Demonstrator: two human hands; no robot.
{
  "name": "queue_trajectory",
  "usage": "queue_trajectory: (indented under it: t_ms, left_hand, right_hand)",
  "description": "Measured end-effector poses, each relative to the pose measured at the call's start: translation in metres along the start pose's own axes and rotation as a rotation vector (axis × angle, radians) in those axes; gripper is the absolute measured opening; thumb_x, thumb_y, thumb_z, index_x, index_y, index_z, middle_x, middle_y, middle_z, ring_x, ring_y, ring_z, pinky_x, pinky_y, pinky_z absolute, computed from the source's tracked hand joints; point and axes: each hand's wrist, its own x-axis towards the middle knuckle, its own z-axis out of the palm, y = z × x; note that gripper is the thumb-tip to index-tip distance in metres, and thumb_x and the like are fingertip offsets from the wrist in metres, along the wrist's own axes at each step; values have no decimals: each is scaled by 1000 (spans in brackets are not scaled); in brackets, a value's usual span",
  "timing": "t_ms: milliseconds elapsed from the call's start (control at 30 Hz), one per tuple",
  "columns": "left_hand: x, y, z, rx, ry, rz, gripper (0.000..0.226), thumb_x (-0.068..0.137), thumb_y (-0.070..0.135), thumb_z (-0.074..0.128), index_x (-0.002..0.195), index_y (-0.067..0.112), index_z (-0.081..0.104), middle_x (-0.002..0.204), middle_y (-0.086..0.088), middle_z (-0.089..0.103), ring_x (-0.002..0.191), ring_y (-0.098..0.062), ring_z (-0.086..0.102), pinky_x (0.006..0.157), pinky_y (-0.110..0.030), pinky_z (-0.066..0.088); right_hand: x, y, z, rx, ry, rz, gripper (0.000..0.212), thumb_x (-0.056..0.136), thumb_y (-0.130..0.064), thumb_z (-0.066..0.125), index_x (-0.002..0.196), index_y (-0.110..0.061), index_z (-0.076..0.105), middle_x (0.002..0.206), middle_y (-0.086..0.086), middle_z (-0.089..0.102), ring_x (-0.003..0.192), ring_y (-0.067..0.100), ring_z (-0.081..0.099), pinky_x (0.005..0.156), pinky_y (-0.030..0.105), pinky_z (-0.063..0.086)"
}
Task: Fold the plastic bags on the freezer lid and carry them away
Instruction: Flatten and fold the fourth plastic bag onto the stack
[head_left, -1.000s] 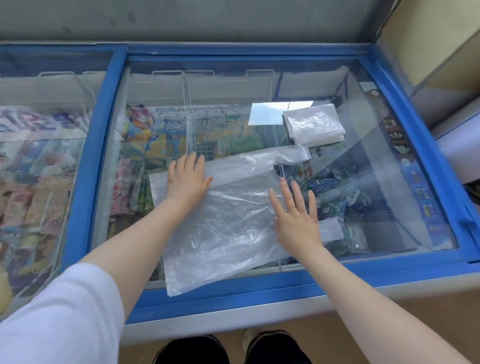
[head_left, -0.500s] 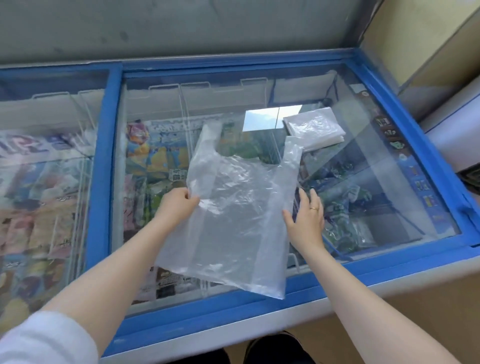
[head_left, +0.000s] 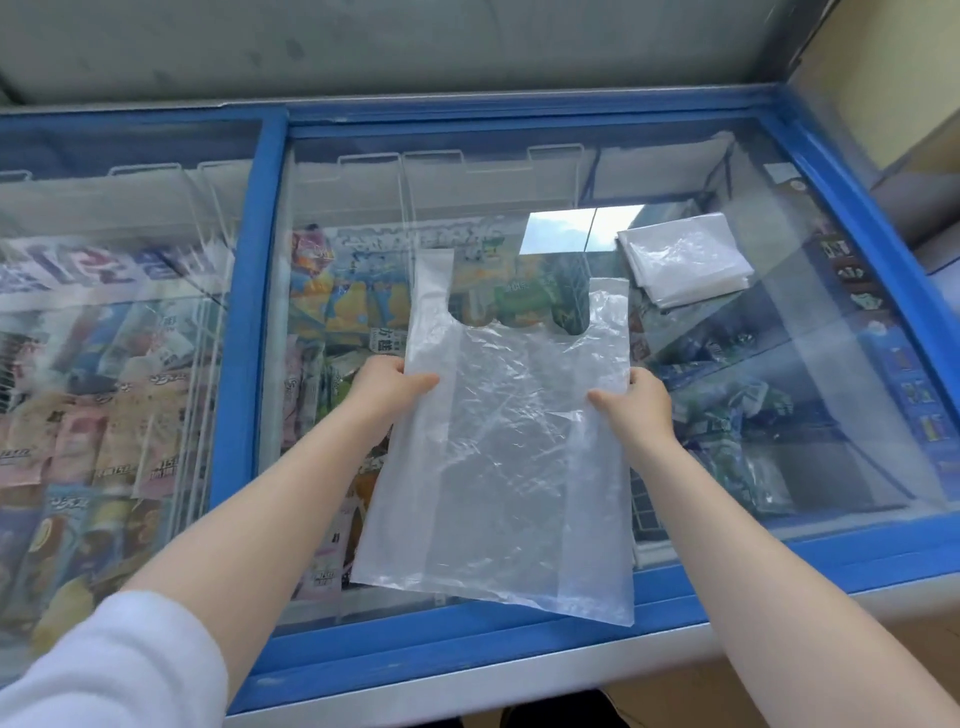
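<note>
A clear plastic bag (head_left: 514, 452) with two handle loops hangs spread out flat above the glass freezer lid (head_left: 779, 395). My left hand (head_left: 387, 389) pinches its left edge with the thumb on top. My right hand (head_left: 636, 402) pinches the right edge the same way. The bag's handles point away from me and its bottom edge hangs over the lid's near frame. A stack of folded plastic bags (head_left: 683, 257) lies on the lid at the back right.
The freezer has a blue frame (head_left: 244, 322) dividing two glass panes, with packaged ice creams and wire baskets visible below. A grey wall runs behind it. A beige cabinet (head_left: 883, 93) stands at the right. Dark shoes show at the bottom edge.
A second ago both palms pressed the bag flat on the lid. I have since picked it up by its sides and turned it, so it now hangs spread, handles away from me.
</note>
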Motion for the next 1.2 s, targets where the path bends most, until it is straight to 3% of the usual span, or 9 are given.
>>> queue_trajectory:
  t_ms: [167,267,367,567,733,867,933,1033,1200]
  left_hand:
    - [9,-3,-13,-116,-64,70,10,88,17,62,97,13,63,100,-4,64,95,-23,60,83,-38,48]
    - [11,-1,-17,-200,-13,123,11,87,5,60,81,14,63,87,-3,64,87,-22,60,83,-37,49]
    - [7,10,-26,-345,5,255,19,87,0,58,78,15,65,77,9,68,75,-7,61,68,-19,52]
    - [-5,4,-47,-298,-56,465,43,83,-8,58,67,28,75,87,5,62,82,-2,61,75,-10,49]
    - [-15,-16,-47,-129,-170,271,41,89,-4,50,70,22,75,58,3,67,48,-5,56,54,-18,45]
    - [-14,-22,-51,-280,-242,85,35,92,-5,34,88,3,68,87,-11,73,77,-22,71,70,-31,54]
    - [-12,-25,-48,-377,-283,25,38,96,7,30,88,-2,66,93,-13,73,90,-26,69,83,-33,54]
    - [-8,-27,-38,-343,-164,-36,62,99,40,32,75,0,72,89,-13,73,86,-22,70,83,-29,51]
    - [-14,-35,-21,-252,-11,55,21,91,26,58,84,11,69,101,-7,69,93,-15,66,91,-30,50]
  right_hand:
    - [6,7,-27,-18,-357,-132,9,87,-6,56,94,-12,60,90,5,66,81,21,62,72,35,50]
    - [20,11,-28,-76,-202,-230,5,84,-7,56,85,-11,59,87,10,67,84,29,62,78,43,50]
    - [25,-6,-37,164,-32,-301,15,85,-7,63,77,-20,67,82,0,64,77,14,57,75,30,45]
    - [15,-19,-54,449,-233,-286,22,90,4,51,80,-9,66,49,-9,60,40,3,48,45,12,37]
    - [10,8,-51,594,-475,-8,31,94,1,34,104,-5,63,81,-3,75,81,15,70,70,26,56]
    - [14,6,-40,501,-365,122,25,97,-30,45,97,-12,63,58,-13,69,74,12,65,63,20,51]
    - [11,6,-40,358,-389,26,26,90,-30,59,101,-10,71,70,-10,72,68,6,64,57,14,47]
    - [9,14,-42,96,-447,-196,52,81,-21,71,131,-20,54,125,-15,55,110,5,50,90,21,40]
    - [-4,29,-33,-5,-469,-288,63,83,-15,69,139,-23,40,138,-17,32,127,0,29,106,22,23]
